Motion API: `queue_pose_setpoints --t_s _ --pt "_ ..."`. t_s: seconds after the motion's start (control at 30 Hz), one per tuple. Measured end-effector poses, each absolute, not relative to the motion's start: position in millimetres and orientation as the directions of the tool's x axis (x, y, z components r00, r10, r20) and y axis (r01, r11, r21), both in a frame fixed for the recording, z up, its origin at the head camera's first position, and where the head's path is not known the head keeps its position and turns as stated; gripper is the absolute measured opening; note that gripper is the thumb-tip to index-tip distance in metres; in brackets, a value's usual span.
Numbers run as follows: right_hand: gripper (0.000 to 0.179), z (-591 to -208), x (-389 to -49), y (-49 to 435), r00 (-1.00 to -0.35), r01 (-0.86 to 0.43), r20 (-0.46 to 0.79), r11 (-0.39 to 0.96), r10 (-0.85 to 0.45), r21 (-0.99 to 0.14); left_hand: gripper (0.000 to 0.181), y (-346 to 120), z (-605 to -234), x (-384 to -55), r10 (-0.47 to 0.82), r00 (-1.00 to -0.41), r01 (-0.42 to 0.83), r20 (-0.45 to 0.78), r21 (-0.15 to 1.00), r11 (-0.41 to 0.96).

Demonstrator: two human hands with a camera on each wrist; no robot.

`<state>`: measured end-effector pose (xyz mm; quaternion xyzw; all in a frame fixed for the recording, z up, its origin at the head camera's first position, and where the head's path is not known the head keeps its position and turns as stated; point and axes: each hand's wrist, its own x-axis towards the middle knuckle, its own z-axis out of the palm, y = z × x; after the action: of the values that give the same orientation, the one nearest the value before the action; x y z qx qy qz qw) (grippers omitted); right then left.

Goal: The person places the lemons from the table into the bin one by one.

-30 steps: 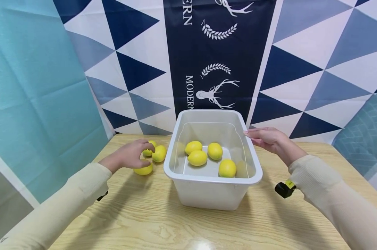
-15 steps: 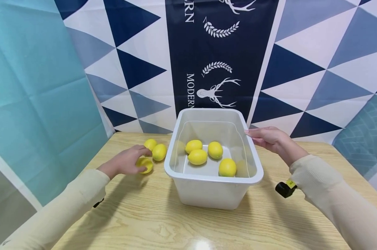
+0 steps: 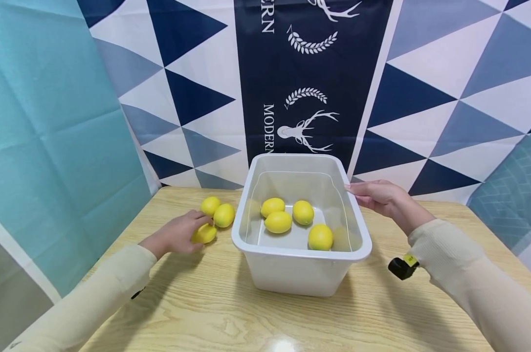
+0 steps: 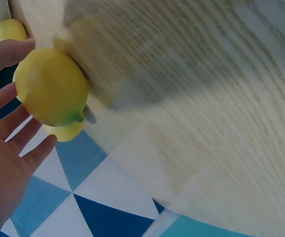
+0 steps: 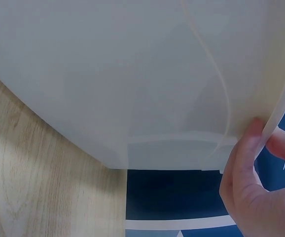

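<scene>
At the left of the head view, my left hand (image 3: 184, 233) has its thumb and fingers around a lemon (image 3: 205, 233) on the table. Close up in the left wrist view, that lemon (image 4: 51, 88) sits between the thumb and the spread, bent fingers. Two more lemons lie just beyond it, one (image 3: 210, 206) behind and another (image 3: 224, 215) nearer the bin. My right hand (image 3: 377, 193) pinches the right rim of a pale grey plastic bin (image 3: 292, 269). Several lemons rest on the bin's floor, among them one (image 3: 320, 237) at the front right.
A light wood-grain table (image 3: 195, 313) carries everything. Patterned cloth (image 3: 195, 98) in blue and white hangs close behind the bin, and a teal cloth (image 3: 63, 132) hangs along the left side.
My left hand has come down and closed around the near lemon, which has shifted slightly. My right hand stays at the bin's rim.
</scene>
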<state>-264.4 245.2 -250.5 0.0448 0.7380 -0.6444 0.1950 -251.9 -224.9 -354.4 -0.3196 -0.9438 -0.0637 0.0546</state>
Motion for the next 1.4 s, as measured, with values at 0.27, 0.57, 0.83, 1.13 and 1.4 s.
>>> queue_pose_setpoints --t_s 0.27,0.57,0.83,1.13,1.4 --pt "0.018 -251 -263 244 -0.920 0.315 -0.342 0.158 -0.190 -0.936 0.052 -221 -367 -255 0.583 -0.805 0.593 0.112 0.114 0.797" --pt "0.014 -252 -263 243 -0.916 0.321 -0.350 0.165 -0.195 -0.932 0.055 -224 -373 -253 0.548 -0.833 0.553 0.072 0.140 0.822" --pt "0.014 -251 -264 242 -0.912 0.333 -0.358 0.149 -0.199 -0.931 0.056 -228 -372 -252 0.608 -0.787 0.616 0.101 0.118 0.778" --pt "0.015 -250 -262 245 -0.915 0.332 -0.358 0.157 -0.187 -0.930 0.055 -223 -360 -253 0.612 -0.791 0.609 0.018 0.133 0.782" --pt "0.012 -249 -261 245 -0.916 0.332 -0.359 0.163 -0.180 -0.929 0.044 -218 -347 -252 0.640 -0.763 0.646 0.091 0.117 0.754"
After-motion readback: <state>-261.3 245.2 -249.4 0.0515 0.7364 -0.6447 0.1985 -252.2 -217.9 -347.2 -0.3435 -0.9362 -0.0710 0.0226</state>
